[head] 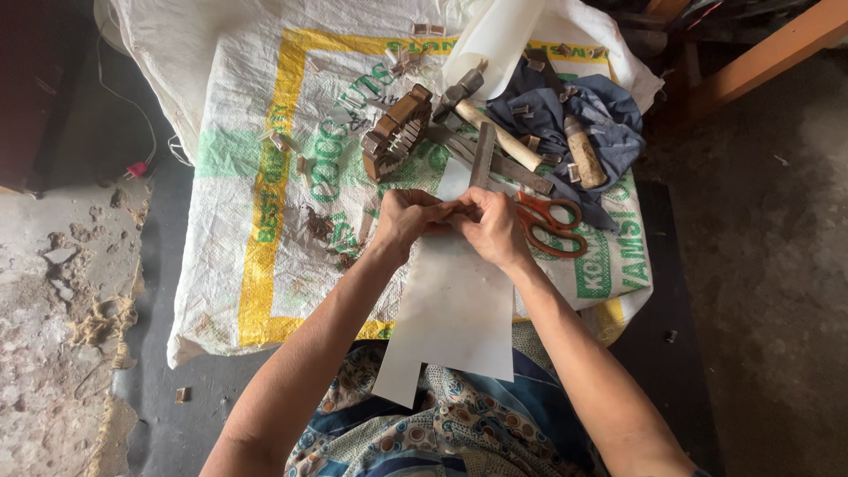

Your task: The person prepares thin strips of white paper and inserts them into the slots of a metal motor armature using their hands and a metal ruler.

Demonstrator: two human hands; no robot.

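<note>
At mid-frame we are pinching the top edge of the white sheet point(455, 300) with left hand point(402, 221) and right hand point(495, 228), fingers closed, keeping it taut beside the orange scissors point(552, 225).

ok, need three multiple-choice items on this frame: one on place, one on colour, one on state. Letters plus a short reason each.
1. Where do the scissors lie?
A. beside the right hand
B. on the floor
C. under the hammer

2. What colour are the scissor handles?
A. blue
B. orange
C. black

3. What are both hands doing?
A. resting apart
B. gripping the hammer
C. pinching the white sheet together

Answers:
1 A, they lie on the sack next to that hand.
2 B, both loops are orange.
3 C, the left hand meets the right at the sheet's top edge.
</note>
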